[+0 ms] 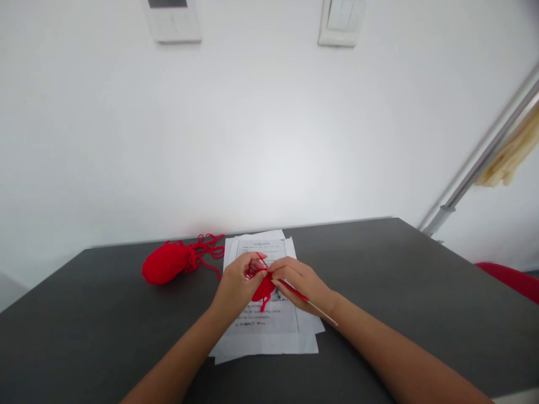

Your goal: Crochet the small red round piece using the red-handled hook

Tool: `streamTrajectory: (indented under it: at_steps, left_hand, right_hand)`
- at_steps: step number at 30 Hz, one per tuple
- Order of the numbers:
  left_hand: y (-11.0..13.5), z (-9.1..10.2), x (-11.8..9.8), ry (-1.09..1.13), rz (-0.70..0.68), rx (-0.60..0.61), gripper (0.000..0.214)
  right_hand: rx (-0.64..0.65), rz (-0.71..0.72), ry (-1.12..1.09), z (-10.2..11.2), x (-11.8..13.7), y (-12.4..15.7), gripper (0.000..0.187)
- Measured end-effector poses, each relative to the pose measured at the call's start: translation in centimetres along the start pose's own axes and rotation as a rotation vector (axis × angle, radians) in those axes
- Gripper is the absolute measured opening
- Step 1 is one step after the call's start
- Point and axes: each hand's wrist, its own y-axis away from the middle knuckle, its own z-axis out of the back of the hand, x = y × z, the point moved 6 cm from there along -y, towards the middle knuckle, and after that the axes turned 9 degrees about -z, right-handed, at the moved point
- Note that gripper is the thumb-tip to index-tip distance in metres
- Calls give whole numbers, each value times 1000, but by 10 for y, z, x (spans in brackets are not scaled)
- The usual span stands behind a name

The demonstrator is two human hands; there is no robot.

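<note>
Clamped between left thumb and fingers is a small red yarn piece; the left hand is closed on its edge. By the right hand a slender tool is held, thumb and fingertips brought together at the piece's upper right edge. Whether the yarn is also pinched by the right fingers cannot be told.

Bearings taken from the piece, twelve o'clock toward the wall. The tool's pale end is pointed to four o'clock; its red stretch is seen near the fingers, its far tip hidden. A strand is drawn taut at the left forefinger, at twelve. A short tail is hung at six.

Piece and hands are held over printed sheets, overlapped on a dark table. A red yarn ball is laid between nine and ten, with loose strands tangled beside it at ten.

Farther out: a wall panel is mounted at eleven, a switch plate between twelve and one. A grey pole is slanted at two, pale yellow cloth beside it. A red object is cut off by the frame at three.
</note>
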Motion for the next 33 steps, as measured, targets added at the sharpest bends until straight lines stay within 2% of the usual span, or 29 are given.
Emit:
streamTrajectory:
  at_steps: [3,6,11,16,20,23,28,33]
  left_hand:
    - [0,-2,13,193,125,-25,30]
    - [-2,-4,24,313,170,-64,35]
    - [-5,-6,37,432,247,-120,38]
    - [-2,-10,39,614,330,-126,43]
    - [5,-21,40,849,422,-63,46]
    - [8,-27,39,950,456,-80,43]
    - [4,-23,39,834,373,-193,41]
    - [-4,-9,38,491,225,-151,41]
  right_hand:
    - [-20,-60,9,-1,-4,0,13]
    - [43,-71,-4,-6,-5,0,16]
    - [43,-53,8,-12,-7,-1,17]
    - [39,-22,12,-13,-10,-1,18]
    - [40,67,43,-6,-3,-1,17]
    - [9,100,101,-3,4,-3,16]
    - [-38,5,152,-11,8,-7,19]
    - [-39,-55,163,-21,7,-6,16]
